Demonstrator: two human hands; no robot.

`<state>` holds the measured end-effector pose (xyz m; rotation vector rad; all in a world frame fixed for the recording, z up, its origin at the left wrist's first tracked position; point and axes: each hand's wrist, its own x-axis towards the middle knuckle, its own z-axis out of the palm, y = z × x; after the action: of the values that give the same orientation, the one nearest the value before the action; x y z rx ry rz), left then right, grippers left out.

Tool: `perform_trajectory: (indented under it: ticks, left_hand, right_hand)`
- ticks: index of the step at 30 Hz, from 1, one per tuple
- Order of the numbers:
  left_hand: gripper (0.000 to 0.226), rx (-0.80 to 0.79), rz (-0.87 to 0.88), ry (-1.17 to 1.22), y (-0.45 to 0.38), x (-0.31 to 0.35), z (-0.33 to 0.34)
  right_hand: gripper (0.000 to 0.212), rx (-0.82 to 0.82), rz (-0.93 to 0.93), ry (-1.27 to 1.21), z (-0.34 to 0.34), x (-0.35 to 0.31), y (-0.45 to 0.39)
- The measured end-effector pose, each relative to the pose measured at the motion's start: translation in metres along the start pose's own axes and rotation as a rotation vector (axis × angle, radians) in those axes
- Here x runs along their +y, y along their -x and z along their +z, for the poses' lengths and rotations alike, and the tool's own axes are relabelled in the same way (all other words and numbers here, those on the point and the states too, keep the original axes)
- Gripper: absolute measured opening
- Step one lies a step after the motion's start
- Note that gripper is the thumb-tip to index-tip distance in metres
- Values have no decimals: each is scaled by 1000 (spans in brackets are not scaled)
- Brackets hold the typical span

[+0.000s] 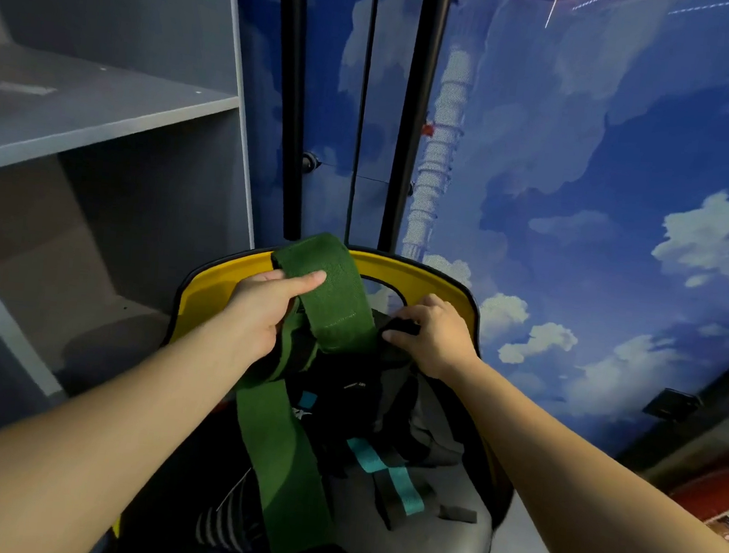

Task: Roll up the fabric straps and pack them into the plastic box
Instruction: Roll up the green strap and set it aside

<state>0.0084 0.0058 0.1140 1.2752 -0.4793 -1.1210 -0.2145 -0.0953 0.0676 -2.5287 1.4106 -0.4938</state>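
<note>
While the green strap (330, 299) drapes over the yellow chair back (420, 272), its long axis runs down the seat toward the person. Left hand (263, 307) pinches its woven, flat top loop; right hand (432, 335), just right of it, grips a black strap (402, 326). No plastic box visible.

Both bare forearms reach forward from the lower corners toward the middle. The left hand (263, 307) sits at about ten o'clock from the centre, thumb stretched toward two o'clock, fingers curled closed on the green strap (330, 299). The right hand (433, 331) lies near, knuckles up, fingertips pinching a black strap (400, 325).
</note>
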Motion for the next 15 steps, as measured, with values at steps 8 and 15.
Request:
perform_trajectory:
  ticks: [8, 15]
  left_hand:
    - [20, 29, 61, 85, -3, 19, -13]
    - [22, 91, 142, 138, -1, 38, -10]
  right_hand:
    - [32, 111, 13, 102, -12, 21, 6]
    - [30, 111, 22, 246, -15, 36, 11]
